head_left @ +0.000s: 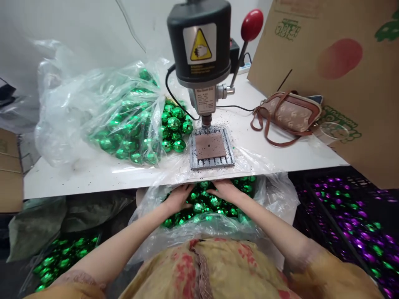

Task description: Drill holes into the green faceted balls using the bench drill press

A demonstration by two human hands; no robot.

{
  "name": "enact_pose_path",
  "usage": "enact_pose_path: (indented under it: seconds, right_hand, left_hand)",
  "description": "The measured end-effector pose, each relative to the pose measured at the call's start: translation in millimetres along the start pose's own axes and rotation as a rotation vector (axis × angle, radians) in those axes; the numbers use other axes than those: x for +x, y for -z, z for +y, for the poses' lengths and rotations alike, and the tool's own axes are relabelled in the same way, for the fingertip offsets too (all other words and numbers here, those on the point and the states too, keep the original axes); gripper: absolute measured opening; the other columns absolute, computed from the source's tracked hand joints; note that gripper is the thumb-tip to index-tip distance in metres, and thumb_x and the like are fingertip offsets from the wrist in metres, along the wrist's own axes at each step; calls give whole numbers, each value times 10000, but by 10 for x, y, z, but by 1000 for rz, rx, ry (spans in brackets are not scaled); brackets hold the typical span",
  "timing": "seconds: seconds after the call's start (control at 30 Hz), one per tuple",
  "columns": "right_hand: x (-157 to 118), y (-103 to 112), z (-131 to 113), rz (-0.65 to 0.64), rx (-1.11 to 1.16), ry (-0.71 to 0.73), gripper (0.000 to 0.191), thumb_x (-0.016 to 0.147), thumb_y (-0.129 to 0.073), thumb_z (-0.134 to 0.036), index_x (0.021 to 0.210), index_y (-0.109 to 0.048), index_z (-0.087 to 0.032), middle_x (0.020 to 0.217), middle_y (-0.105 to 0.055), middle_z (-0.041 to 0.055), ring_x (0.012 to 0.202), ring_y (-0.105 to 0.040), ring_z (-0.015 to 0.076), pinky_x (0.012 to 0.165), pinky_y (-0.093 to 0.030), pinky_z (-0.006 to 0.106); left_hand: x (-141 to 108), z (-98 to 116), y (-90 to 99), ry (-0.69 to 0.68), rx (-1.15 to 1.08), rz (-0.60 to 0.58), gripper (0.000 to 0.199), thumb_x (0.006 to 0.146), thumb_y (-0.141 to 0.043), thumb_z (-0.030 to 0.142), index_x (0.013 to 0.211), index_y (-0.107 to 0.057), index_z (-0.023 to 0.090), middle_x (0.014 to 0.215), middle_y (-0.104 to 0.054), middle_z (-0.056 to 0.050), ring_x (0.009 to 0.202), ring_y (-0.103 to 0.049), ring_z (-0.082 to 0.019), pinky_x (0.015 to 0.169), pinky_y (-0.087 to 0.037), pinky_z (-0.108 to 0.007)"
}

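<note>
My left hand and my right hand reach into an open clear plastic bag on my lap, just under the table's front edge. Shiny green faceted balls fill the bag. Fingers of both hands are spread over the balls, palms down, and some fingertips are hidden by the table edge. Neither hand visibly grips a ball. Above them on the white table stands a small bench drill with a red-knobbed lever. Beneath its chuck, a brown board with a small hole lies on the slotted metal base.
Left of the drill, a clear bag spills more green balls. A handbag, a plastic cup and a large carton occupy the right. Purple and green balls fill a dark crate below right; green balls sit below left.
</note>
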State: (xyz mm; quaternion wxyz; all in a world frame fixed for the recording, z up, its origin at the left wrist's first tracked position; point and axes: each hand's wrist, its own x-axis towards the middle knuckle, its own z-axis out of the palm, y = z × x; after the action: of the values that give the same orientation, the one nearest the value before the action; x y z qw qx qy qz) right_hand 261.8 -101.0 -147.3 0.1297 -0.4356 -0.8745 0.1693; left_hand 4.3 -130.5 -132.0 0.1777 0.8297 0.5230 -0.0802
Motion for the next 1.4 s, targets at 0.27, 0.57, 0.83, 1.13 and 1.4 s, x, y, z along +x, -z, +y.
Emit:
enact_pose_path:
  seconds: [0.27,0.57,0.83,1.13,1.4]
  right_hand:
    - [-682,319,130,296,5,182,261,955,-505,-213,1115,-710,-238,1217,-708,104,1187,-642,225,970,-612,456]
    - [-569,1005,135,572,38,242,356,877,-610,-96,1171,-687,-281,1103,-761,37,1011,-720,145,887,-618,303]
    - [-306,1216,-40,659,123,227,347,853,-631,-58,1123,-705,-262,1095,-764,35,1021,-727,135,886,-621,282]
    - [-328,1371,24,730,301,36,202,865,-650,-125,965,-758,-263,961,-787,1,902,-755,127,849,-633,254]
    - [333,2217,57,1024,623,-71,216,859,-705,-316,1072,-736,-317,971,-783,-9,864,-762,152,757,-676,323]
  left_hand:
    - [-503,144,202,-161,18,60,576,854,-749,292,1400,-583,214,1474,-536,-212,1391,-509,-400,1136,-424,-590]
    - [37,118,1121,-189,-298,684,324,1032,-444,247,1287,-642,214,1020,-705,-83,910,-680,-170,828,-547,-281]
    - [852,-80,1503,336,27,471,375,971,-588,316,1329,-620,207,1234,-536,-147,894,-709,-255,766,-546,-349]
    - [638,72,1534,-1,-941,779,350,1002,-500,385,1304,-592,235,1183,-586,-92,807,-664,-143,774,-569,-329]
    - [793,360,1597,-3,-1812,520,557,784,-822,432,1219,-579,184,867,-691,-20,587,-643,-111,501,-482,-204]
